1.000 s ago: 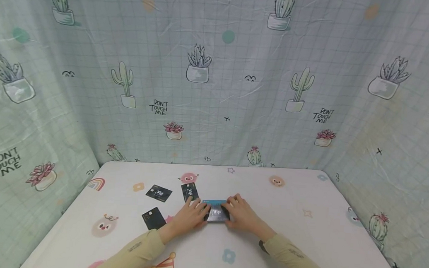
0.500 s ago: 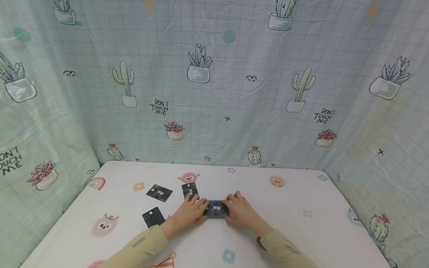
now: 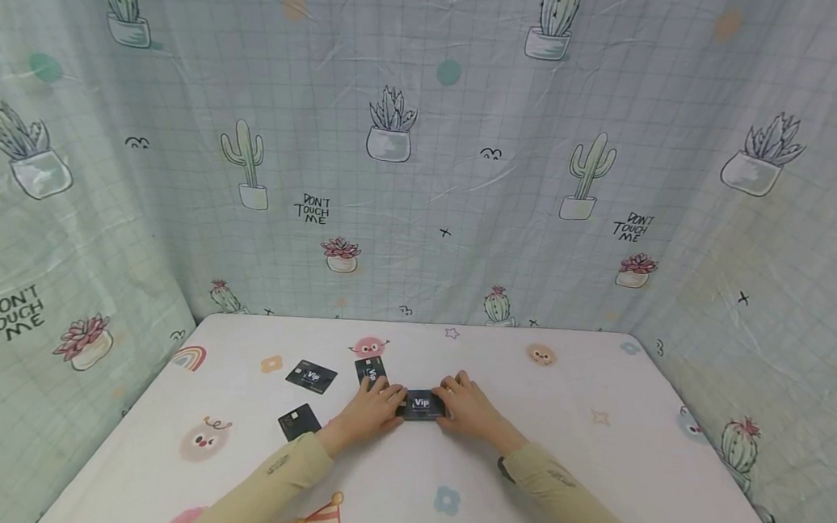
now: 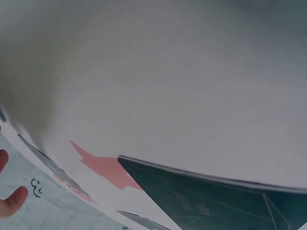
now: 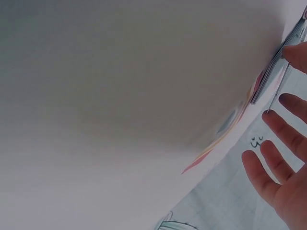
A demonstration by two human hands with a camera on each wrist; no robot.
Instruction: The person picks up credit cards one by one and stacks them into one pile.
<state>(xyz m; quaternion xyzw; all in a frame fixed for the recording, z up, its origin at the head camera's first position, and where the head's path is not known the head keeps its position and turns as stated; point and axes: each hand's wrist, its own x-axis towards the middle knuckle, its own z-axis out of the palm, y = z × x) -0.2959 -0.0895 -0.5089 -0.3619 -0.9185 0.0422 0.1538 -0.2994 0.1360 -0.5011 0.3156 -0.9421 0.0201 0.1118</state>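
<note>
At mid-table in the head view, a dark "Vip" card lies between the two hands. My left hand pinches its left end, thumb at the near side and fingers at the far side. The right hand pinches the other end the same way. In the right wrist view, the thumb touches a stack of cards near the table, and a thin card edge reaches a fingertip. Only fingertips of the left hand show at the edge of the left wrist view.
Three loose dark cards lie to the left: a far-left one, one behind the left hand, and a nearer one partly covered by the left arm. The white printed table meets a cactus-print curtain behind.
The held card has gone from tilted and glossy, with a blue strip showing behind it, to lying flatter with the blue hidden. Both hands have shifted slightly away from the person.
</note>
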